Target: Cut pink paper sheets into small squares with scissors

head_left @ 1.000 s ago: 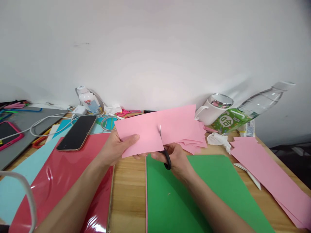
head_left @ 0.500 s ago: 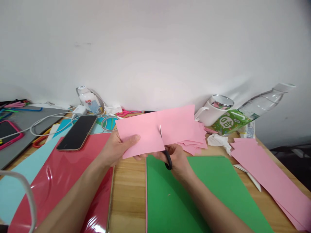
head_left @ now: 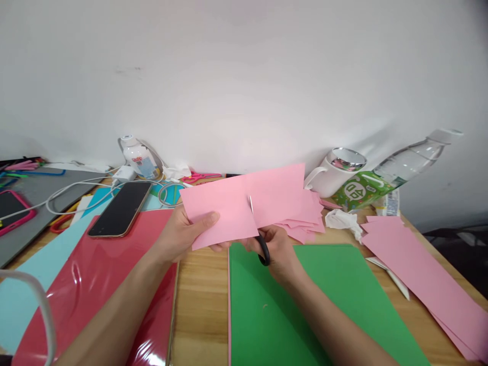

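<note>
My left hand (head_left: 183, 235) pinches the left end of a pink paper sheet (head_left: 224, 211), thumb on top, holding it above the table. My right hand (head_left: 276, 246) grips black-handled scissors (head_left: 262, 249) under the sheet. The blade tip (head_left: 250, 202) sticks up through a cut in the middle of the sheet. The part of the sheet right of the cut overlaps a pile of pink paper pieces (head_left: 303, 223) behind it. Most of the scissors are hidden by the paper.
A green sheet (head_left: 305, 305) lies before me, a glossy red sheet (head_left: 114, 284) and a phone (head_left: 121, 208) to the left. Pink strips (head_left: 415, 274) lie at right. A white mug (head_left: 335, 175), water bottle (head_left: 412, 160), crumpled tissue (head_left: 343, 219), cables and pink scissors (head_left: 200, 177) line the wall.
The scissors' blade has crept slightly further up through the pink sheet; both hands stay almost where they were.
</note>
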The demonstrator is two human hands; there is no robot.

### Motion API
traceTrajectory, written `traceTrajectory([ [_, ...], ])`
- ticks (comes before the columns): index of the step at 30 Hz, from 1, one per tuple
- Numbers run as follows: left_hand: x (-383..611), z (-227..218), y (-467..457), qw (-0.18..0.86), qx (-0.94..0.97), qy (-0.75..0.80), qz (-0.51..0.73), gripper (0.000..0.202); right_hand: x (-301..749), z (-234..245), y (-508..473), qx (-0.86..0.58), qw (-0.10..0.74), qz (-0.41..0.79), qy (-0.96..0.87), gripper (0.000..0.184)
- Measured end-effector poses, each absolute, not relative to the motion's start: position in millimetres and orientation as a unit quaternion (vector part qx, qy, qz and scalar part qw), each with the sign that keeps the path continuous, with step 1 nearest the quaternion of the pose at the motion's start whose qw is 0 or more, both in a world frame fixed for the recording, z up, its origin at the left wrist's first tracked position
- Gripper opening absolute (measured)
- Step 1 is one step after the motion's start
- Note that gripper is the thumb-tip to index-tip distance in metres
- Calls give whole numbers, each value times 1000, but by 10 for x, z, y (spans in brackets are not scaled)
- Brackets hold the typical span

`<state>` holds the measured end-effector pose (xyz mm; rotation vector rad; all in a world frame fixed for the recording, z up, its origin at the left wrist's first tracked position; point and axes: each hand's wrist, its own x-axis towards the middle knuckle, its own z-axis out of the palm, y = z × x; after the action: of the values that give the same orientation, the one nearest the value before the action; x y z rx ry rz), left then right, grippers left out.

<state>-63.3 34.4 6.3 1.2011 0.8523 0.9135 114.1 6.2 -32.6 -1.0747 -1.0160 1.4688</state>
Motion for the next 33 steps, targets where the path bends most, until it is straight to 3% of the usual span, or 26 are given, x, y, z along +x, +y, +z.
traceTrajectory([
  [16,-625,92,325,650,513,389,404,26,1158,-305,53,-488,471,585,-444,26],
  [22,-630,93,321,655,514,383,401,19,1159,-296,48,-485,472,591,-440,26],
  [28,-638,87,334,669,502,388,388,16,1145,-250,53,-452,486,614,-428,40],
  [31,-646,94,340,679,481,394,390,13,1155,-247,58,-424,495,630,-422,33],
  [33,-651,102,340,683,467,400,395,12,1164,-257,58,-402,510,636,-416,38],
])
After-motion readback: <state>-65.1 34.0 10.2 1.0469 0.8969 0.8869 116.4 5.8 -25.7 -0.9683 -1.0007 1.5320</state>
